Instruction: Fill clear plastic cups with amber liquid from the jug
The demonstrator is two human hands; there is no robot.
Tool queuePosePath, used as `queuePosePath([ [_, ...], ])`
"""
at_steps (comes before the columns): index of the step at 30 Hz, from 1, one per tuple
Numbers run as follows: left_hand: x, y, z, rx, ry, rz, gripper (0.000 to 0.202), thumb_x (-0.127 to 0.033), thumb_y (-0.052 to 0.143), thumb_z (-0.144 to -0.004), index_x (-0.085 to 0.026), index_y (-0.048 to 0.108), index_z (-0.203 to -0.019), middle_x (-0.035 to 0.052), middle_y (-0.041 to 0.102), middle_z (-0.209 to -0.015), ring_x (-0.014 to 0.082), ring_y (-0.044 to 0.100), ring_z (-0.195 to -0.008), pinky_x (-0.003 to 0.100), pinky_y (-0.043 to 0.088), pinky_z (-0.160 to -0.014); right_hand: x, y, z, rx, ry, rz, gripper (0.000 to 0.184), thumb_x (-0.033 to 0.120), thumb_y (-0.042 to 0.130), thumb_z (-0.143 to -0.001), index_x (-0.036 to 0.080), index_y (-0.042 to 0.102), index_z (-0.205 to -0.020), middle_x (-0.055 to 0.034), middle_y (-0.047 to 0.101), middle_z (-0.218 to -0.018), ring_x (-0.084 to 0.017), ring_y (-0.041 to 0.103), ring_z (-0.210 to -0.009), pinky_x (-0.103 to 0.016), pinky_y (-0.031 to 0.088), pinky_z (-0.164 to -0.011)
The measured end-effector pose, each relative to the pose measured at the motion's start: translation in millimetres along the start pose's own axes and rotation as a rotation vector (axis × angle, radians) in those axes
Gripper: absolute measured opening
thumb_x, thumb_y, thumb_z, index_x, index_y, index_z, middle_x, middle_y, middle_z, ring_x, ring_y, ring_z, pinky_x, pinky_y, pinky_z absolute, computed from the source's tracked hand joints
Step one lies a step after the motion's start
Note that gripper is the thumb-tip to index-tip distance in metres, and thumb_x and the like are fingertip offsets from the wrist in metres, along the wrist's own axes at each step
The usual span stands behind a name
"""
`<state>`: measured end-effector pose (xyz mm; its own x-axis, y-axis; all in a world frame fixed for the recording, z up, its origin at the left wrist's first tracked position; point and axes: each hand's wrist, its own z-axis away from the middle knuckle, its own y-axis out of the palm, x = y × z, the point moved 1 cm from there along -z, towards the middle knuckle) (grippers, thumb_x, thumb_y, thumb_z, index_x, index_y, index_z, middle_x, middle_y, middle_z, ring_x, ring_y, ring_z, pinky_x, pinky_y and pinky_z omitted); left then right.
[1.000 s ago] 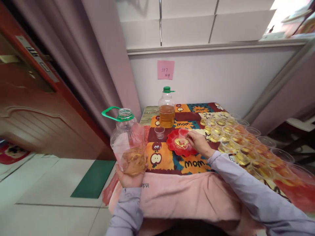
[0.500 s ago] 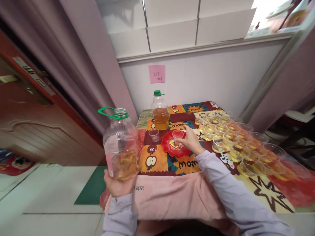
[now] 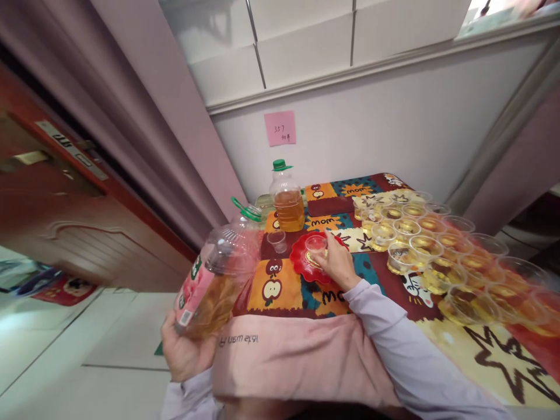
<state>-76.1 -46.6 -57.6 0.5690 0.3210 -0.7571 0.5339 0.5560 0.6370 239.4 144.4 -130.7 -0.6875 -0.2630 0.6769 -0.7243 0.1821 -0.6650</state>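
Note:
My left hand [image 3: 181, 350] grips the base of a large clear oil bottle [image 3: 216, 277] with a green handle ring, tilted with its open neck toward the table. Amber oil fills its lower part. My right hand [image 3: 335, 262] is closed on a small clear plastic cup [image 3: 315, 244] that stands on a red plate [image 3: 301, 263]. An empty small cup [image 3: 277, 240] stands just left of the plate. A second oil bottle [image 3: 286, 198] with a green cap stands upright behind them.
Several clear cups holding oil [image 3: 431, 245] crowd the right side of the patterned tablecloth [image 3: 289, 289]. A pink cloth [image 3: 297, 356] hangs over the near edge. A wall with a pink note [image 3: 280, 128] lies behind, a wooden door [image 3: 65, 204] to the left.
The bottle in my left hand has tipped from upright to leaning toward the table. My right hand stays on the cup on the red plate.

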Motion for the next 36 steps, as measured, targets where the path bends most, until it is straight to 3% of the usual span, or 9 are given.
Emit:
queuePosePath([
  [3, 3.7, 10.9, 2.6, -0.032, 0.039, -0.059, 0.045, -0.051, 0.063, -0.093, -0.028, 0.076, -0.130, 0.0065, 0.084, -0.113, 0.0300, 0.081, -0.095, 0.047, 0.068, -0.092, 7.5, -8.8, 2.3, -0.133, -0.075, -0.159, 0.085, 0.042, 0.083, -0.084, 0.012, 0.050, -0.157, -0.0276, 0.061, -0.155, -0.044, 0.058, -0.144, -0.062, 0.046, -0.119],
  [5, 6.7, 17.3, 3.1, -0.023, 0.023, -0.054, 0.042, -0.047, 0.060, -0.096, -0.029, 0.075, -0.130, 0.0045, 0.084, -0.111, 0.0290, 0.081, -0.093, 0.048, 0.068, -0.091, 15.8, -13.9, 5.8, -0.176, -0.096, -0.368, 0.078, 0.049, 0.082, -0.086, 0.017, 0.055, -0.152, -0.0249, 0.064, -0.150, -0.040, 0.061, -0.140, -0.060, 0.047, -0.120],
  [8, 11.9, 21.7, 0.2, -0.001, -0.039, -0.015, 0.041, -0.043, 0.055, -0.099, -0.025, 0.074, -0.130, 0.0064, 0.085, -0.109, 0.0287, 0.081, -0.096, 0.048, 0.067, -0.093, 32.8, -12.2, 16.5, 0.030, -0.018, -0.804, 0.070, 0.059, 0.079, -0.088, 0.023, 0.059, -0.146, -0.0195, 0.070, -0.141, -0.034, 0.073, -0.122, -0.053, 0.059, -0.108],
  [13, 23.0, 24.2, -4.7, -0.035, -0.055, -0.082, 0.045, -0.043, 0.053, -0.100, -0.027, 0.072, -0.137, 0.0054, 0.085, -0.111, 0.0301, 0.081, -0.102, 0.050, 0.066, -0.095, 57.1, 4.9, 39.5, 0.392, 0.202, -1.244, 0.093, 0.063, 0.086, -0.082, 0.030, 0.047, -0.159, -0.0190, 0.054, -0.160, -0.033, 0.070, -0.131, -0.049, 0.062, -0.103],
  [16, 29.7, 26.0, -4.3, -0.060, -0.063, -0.118, 0.047, -0.044, 0.060, -0.096, -0.023, 0.074, -0.136, 0.0073, 0.085, -0.115, 0.0297, 0.081, -0.103, 0.045, 0.067, -0.093, 62.0, 11.4, 45.6, 0.419, 0.231, -1.303, 0.096, 0.059, 0.091, -0.078, 0.033, 0.048, -0.160, -0.0171, 0.054, -0.161, -0.032, 0.071, -0.129, -0.048, 0.063, -0.100],
  [20, 32.8, 26.0, -3.7, -0.061, -0.036, -0.165, 0.043, -0.043, 0.070, -0.091, -0.020, 0.078, -0.127, 0.0076, 0.086, -0.111, 0.0291, 0.082, -0.099, 0.040, 0.068, -0.088, 63.0, 16.7, 49.3, 0.379, 0.230, -1.305, 0.076, 0.056, 0.090, -0.080, 0.033, 0.062, -0.147, -0.0109, 0.058, -0.158, -0.032, 0.073, -0.124, -0.049, 0.065, -0.100],
  [29, 12.2, 34.1, -2.1, -0.062, -0.009, -0.323, 0.055, -0.050, 0.085, -0.078, -0.022, 0.078, -0.125, 0.0056, 0.085, -0.111, 0.0295, 0.081, -0.096, 0.035, 0.068, -0.075, 70.0, 24.3, 60.9, 0.390, 0.313, -1.323, 0.074, 0.059, 0.087, -0.082, 0.029, 0.066, -0.146, -0.0121, 0.054, -0.163, -0.033, 0.074, -0.120, -0.054, 0.069, -0.095],
  [33, 3.5, 44.2, 0.0, -0.002, 0.036, -0.371, 0.059, -0.050, 0.088, -0.078, -0.025, 0.076, -0.129, 0.0037, 0.083, -0.124, 0.0294, 0.079, -0.108, 0.036, 0.067, -0.084, 70.0, 25.5, 60.3, 0.415, 0.306, -1.353, 0.076, 0.057, 0.090, -0.080, 0.027, 0.065, -0.145, -0.0120, 0.058, -0.160, -0.030, 0.075, -0.115, -0.053, 0.067, -0.098],
  [36, -0.4, 48.6, -0.5, -0.018, 0.051, -0.405, 0.056, -0.051, 0.090, -0.076, -0.026, 0.077, -0.124, 0.0016, 0.083, -0.118, 0.0287, 0.079, -0.108, 0.035, 0.067, -0.086, 70.1, 25.8, 59.3, 0.416, 0.313, -1.375, 0.073, 0.055, 0.092, -0.078, 0.027, 0.069, -0.141, -0.0109, 0.062, -0.155, -0.031, 0.075, -0.116, -0.051, 0.067, -0.097],
])
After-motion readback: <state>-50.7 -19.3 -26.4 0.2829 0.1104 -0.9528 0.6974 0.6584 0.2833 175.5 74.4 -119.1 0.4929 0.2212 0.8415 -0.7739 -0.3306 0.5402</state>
